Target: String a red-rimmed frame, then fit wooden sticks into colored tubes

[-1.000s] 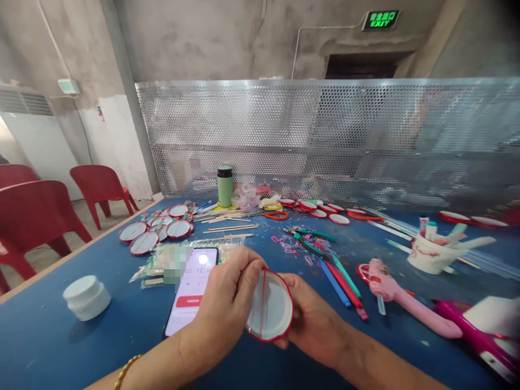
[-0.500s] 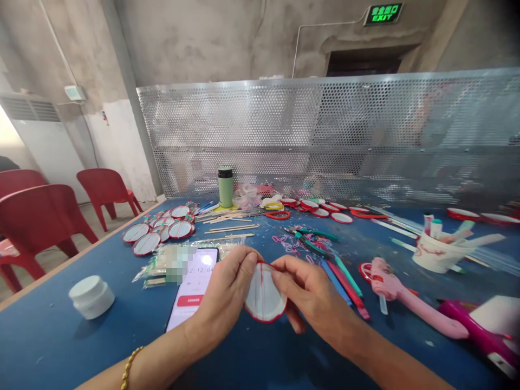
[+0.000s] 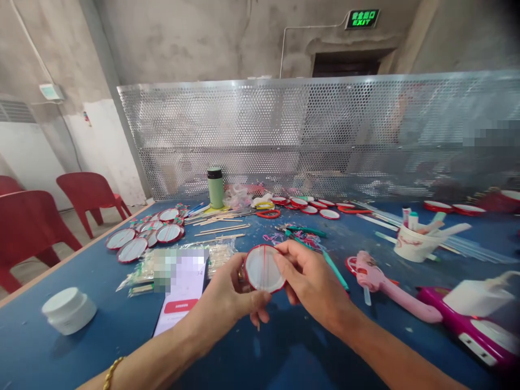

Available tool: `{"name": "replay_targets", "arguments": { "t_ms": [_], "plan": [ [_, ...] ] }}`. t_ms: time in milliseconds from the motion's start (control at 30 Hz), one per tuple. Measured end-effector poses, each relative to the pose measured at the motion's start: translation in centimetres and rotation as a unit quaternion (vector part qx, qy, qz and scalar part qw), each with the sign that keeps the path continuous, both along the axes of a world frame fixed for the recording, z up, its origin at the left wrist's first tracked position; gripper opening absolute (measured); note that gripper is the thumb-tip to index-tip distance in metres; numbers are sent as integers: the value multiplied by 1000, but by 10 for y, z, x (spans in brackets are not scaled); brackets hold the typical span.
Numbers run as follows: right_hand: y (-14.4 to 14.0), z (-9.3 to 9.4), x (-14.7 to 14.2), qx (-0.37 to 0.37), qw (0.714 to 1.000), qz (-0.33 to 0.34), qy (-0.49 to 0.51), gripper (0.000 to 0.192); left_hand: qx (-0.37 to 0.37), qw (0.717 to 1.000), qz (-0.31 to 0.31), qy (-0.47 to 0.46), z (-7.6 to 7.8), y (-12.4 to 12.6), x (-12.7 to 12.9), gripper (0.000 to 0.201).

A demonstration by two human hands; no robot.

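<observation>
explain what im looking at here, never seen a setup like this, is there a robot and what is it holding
There is no robot here: these are a person's own bare hands, seen from a camera worn on their head that looks forward and down. All the pictures come from that one camera.

The left hand and the right hand together hold a white disc by its red rim; a thin red line runs across its face.

Around them on the blue table are a phone, a white lidded jar and a pile of similar discs to the left. Further back stands a green bottle. To the right are a pink tool and a cup of pens and sticks.
</observation>
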State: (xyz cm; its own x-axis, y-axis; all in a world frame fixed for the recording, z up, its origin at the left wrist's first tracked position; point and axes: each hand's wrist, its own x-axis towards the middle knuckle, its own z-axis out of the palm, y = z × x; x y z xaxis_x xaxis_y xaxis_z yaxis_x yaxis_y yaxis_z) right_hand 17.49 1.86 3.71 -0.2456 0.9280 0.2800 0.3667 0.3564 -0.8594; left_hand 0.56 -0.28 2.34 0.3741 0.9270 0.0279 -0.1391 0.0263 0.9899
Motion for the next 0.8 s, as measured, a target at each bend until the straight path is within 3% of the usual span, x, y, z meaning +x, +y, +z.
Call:
{"name": "replay_targets", "arguments": {
  "t_ms": [800],
  "plan": [
    [-1,3,1,27,999,14,-26,25,-11,1000,-12,19,4,-5,-1,42]
  ]
}}
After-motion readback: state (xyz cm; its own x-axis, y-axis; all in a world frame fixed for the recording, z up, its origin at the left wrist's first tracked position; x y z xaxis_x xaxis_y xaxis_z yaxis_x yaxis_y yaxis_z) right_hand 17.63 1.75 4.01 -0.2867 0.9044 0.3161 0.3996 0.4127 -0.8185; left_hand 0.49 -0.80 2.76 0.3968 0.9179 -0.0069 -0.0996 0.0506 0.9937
